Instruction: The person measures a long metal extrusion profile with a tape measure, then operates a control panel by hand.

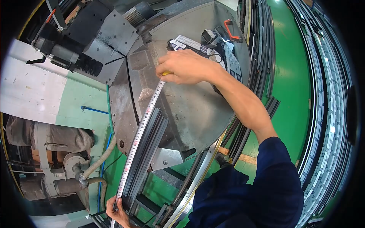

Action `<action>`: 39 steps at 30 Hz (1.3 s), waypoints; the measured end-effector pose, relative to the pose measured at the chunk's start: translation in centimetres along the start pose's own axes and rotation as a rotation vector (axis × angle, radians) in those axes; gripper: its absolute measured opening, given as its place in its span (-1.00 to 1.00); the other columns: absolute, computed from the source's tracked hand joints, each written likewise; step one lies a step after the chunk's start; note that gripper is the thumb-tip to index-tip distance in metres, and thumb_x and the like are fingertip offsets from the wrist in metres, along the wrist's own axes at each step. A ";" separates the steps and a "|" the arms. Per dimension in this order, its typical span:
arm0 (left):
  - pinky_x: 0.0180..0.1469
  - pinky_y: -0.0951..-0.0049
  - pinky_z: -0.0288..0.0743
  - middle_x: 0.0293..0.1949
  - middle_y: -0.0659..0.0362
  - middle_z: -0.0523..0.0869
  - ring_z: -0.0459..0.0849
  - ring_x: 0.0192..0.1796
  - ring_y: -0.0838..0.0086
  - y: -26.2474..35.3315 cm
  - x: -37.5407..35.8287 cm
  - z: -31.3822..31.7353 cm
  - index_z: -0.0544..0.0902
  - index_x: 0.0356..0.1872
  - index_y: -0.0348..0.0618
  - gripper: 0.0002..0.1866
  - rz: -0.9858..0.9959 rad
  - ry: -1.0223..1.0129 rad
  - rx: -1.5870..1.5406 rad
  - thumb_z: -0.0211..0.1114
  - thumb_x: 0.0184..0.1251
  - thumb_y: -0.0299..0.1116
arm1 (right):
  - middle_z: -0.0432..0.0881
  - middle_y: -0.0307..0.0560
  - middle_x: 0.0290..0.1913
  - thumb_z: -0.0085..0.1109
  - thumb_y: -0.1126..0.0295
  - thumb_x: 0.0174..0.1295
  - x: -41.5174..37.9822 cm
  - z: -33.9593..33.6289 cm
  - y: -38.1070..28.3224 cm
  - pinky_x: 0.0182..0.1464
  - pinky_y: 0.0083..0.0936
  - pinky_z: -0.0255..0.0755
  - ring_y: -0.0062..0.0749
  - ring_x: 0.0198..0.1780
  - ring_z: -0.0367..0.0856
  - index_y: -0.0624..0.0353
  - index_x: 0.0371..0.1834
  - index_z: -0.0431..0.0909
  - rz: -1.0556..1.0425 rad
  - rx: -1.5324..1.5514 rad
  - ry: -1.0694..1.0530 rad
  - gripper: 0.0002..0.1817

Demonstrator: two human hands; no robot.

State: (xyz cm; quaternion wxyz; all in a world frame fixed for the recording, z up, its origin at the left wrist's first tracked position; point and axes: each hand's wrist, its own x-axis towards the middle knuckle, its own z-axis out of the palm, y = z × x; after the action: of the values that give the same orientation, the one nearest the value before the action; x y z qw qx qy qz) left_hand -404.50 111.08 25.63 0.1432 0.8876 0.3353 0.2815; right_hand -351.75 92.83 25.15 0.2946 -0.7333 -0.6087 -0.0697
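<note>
The tape measure blade (132, 152) stretched lengthwise beside the grey metal profiles (149, 152), from the right hand (186, 67), clenched on its end beyond them, to the nearer left hand (118, 213), pinching it.

A tape measure (138, 133) stretches along dark profiles (147, 154).
The person's right grip (186, 66) pinches its upper end; the left grip (118, 212) holds it lower down.

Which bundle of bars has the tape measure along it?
The dark-grey profiles at the left hand, flanked by the tape measure; the other bundles, farther right, lie apart from it.
</note>
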 end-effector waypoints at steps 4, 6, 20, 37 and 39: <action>-0.12 0.49 0.41 -0.31 0.12 0.65 0.54 -0.25 0.46 -0.6 -0.1 -0.1 0.64 -0.21 -0.40 -0.87 -0.020 -0.010 -0.023 0.35 0.28 -0.55 | 0.65 -0.08 -0.24 0.09 0.26 0.26 0.0 0.0 0.0 -0.07 -0.13 0.52 -0.05 -0.08 0.65 0.11 -0.29 0.65 -0.001 0.009 0.009 -0.80; -0.11 0.49 0.41 -0.31 0.12 0.64 0.54 -0.25 0.47 -0.5 0.0 -0.2 0.63 -0.21 -0.40 -0.87 -0.039 -0.022 -0.027 0.35 0.28 -0.55 | 0.65 -0.08 -0.24 0.10 0.26 0.26 0.0 0.0 0.0 -0.07 -0.13 0.52 -0.06 -0.08 0.65 0.11 -0.29 0.65 0.001 0.008 0.001 -0.80; -0.10 0.55 0.37 -0.29 0.16 0.62 0.52 -0.22 0.52 -1.8 0.0 -0.1 0.64 -0.18 -0.40 -0.85 -0.137 -0.045 -0.151 0.36 0.30 -0.54 | 0.62 -0.09 -0.21 0.13 0.25 0.28 0.0 -0.2 -0.2 -0.04 -0.14 0.50 -0.09 -0.06 0.62 0.10 -0.25 0.65 0.031 0.002 -0.031 -0.81; 0.55 -0.10 -0.23 0.21 0.11 0.59 0.43 0.37 0.16 -1.8 -0.1 -0.4 0.66 0.05 -0.13 -0.41 -0.021 0.173 0.238 0.53 -0.02 -0.07 | 0.62 0.02 -0.24 0.19 0.29 0.27 1.3 -0.4 -1.1 -0.04 -0.24 0.45 -0.04 -0.14 0.59 0.23 -0.22 0.65 -0.068 0.034 -0.045 -0.78; 0.56 -0.12 -0.33 0.40 0.17 0.45 0.25 0.52 0.19 -0.6 0.2 -0.8 0.63 0.15 0.00 -0.29 -0.120 0.151 0.318 0.51 -0.05 0.10 | 0.63 0.01 -0.23 0.20 0.31 0.26 1.4 -0.4 -1.4 -0.04 -0.25 0.45 -0.05 -0.13 0.59 0.24 -0.23 0.65 -0.045 0.063 -0.060 -0.79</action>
State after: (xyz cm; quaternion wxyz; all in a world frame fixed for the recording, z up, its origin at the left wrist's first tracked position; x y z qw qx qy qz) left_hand -405.15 111.71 26.06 -0.0079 0.8537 0.4377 0.2820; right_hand -352.61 93.91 26.63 0.2974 -0.7115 -0.6357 -0.0350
